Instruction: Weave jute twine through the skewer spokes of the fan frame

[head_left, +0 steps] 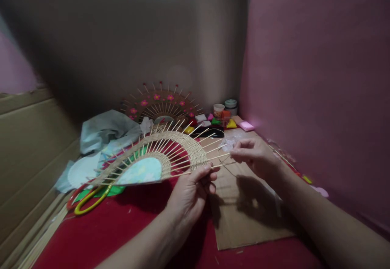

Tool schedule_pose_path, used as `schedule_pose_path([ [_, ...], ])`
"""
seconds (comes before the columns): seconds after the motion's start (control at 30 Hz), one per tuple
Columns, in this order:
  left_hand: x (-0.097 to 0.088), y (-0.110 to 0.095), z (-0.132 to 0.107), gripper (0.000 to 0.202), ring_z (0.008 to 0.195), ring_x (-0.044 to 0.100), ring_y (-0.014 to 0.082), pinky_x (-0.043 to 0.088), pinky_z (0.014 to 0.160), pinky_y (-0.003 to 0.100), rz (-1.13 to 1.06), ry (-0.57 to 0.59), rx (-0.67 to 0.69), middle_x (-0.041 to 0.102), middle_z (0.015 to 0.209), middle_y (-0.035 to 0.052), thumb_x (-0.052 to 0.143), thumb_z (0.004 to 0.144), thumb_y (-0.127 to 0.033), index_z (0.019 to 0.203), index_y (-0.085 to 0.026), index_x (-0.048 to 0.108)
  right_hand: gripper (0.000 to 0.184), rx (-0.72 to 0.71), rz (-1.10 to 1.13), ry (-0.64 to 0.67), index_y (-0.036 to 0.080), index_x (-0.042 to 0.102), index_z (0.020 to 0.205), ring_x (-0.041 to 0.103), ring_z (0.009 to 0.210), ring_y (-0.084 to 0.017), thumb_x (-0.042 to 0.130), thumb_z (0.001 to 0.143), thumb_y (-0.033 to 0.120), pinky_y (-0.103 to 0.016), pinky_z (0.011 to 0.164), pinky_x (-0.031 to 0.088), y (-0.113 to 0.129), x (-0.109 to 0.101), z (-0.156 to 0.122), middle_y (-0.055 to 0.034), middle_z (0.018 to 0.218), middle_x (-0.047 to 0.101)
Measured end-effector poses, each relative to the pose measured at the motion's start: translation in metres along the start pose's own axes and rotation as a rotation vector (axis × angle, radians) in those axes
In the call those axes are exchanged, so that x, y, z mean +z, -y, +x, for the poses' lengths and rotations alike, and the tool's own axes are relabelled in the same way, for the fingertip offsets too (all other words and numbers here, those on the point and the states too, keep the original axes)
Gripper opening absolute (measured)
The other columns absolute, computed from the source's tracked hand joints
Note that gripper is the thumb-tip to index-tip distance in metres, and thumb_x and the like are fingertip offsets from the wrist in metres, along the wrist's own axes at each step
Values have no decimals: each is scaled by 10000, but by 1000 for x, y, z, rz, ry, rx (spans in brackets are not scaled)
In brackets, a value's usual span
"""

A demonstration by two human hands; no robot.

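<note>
A half-round fan (191,149) of thin sticks, woven with tan twine in two bands, is held up in front of me. Its centre is a pale blue-green half disc (141,171). My left hand (193,190) grips the fan's lower right corner, thumb on top and fingers curled beneath. To the right, my right hand (254,153) is closed in a pinch beside the outer stick ends. A loose strand of twine (229,164) runs from the fan's edge toward those fingers. The exact hold at the fingertips is partly hidden.
Scissors with red and yellow handles (91,204) lie at left on the red cloth (128,236). Under my right hand is a cardboard sheet (243,228). Behind stand a flowered brown fan (157,97), cups (218,110) and colourful clay lumps (231,123). A pink wall (317,90) closes the right side.
</note>
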State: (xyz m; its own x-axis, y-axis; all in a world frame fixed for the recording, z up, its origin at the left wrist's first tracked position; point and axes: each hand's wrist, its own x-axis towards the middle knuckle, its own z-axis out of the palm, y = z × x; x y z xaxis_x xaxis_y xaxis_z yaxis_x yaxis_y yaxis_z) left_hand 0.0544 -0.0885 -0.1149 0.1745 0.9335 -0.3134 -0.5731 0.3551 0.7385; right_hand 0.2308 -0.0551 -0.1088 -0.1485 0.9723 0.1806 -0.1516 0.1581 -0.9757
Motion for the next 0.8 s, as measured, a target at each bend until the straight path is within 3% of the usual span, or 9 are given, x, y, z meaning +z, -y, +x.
schedule_pose_path([
  [0.13, -2, 3, 1, 65, 557, 519, 77, 385, 405, 172, -35, 24, -9, 607, 735, 69, 630, 671, -40, 734, -36, 646, 238, -42, 3, -70, 156, 546, 525, 327, 460, -53, 718, 634, 279, -230, 465, 218, -3, 5, 0, 56, 465, 425],
  [0.3, -3, 4, 0, 33, 561, 512, 83, 394, 434, 186, -77, 45, -15, 561, 656, 42, 628, 666, -26, 697, -37, 632, 231, 186, 222, 15, 148, 548, 582, 191, 389, -29, 695, 660, 309, -215, 401, 104, -12, 7, 5, 92, 417, 295],
  [0.37, -4, 5, -1, 29, 556, 513, 87, 400, 441, 192, -91, 33, -26, 552, 637, 39, 610, 675, -20, 688, -40, 627, 223, 251, 231, 36, 135, 567, 584, 185, 379, -23, 702, 646, 301, -209, 388, 89, -13, 5, 6, 87, 405, 313],
  [0.57, -5, 7, -2, 95, 552, 527, 94, 433, 470, 207, -152, -9, -61, 546, 629, 36, 556, 702, 8, 650, -65, 588, 176, 403, 143, 97, 122, 585, 564, 275, 336, -23, 720, 613, 223, -186, 343, 144, -10, -4, 5, 41, 390, 452],
  [0.8, -4, 6, -2, 114, 546, 529, 89, 441, 475, 203, -152, -20, -72, 539, 629, 31, 529, 730, 15, 664, -62, 580, 71, 641, 520, 191, 122, 545, 679, 328, 371, -17, 604, 707, 149, -152, 397, 303, -26, -6, 8, 51, 472, 481],
])
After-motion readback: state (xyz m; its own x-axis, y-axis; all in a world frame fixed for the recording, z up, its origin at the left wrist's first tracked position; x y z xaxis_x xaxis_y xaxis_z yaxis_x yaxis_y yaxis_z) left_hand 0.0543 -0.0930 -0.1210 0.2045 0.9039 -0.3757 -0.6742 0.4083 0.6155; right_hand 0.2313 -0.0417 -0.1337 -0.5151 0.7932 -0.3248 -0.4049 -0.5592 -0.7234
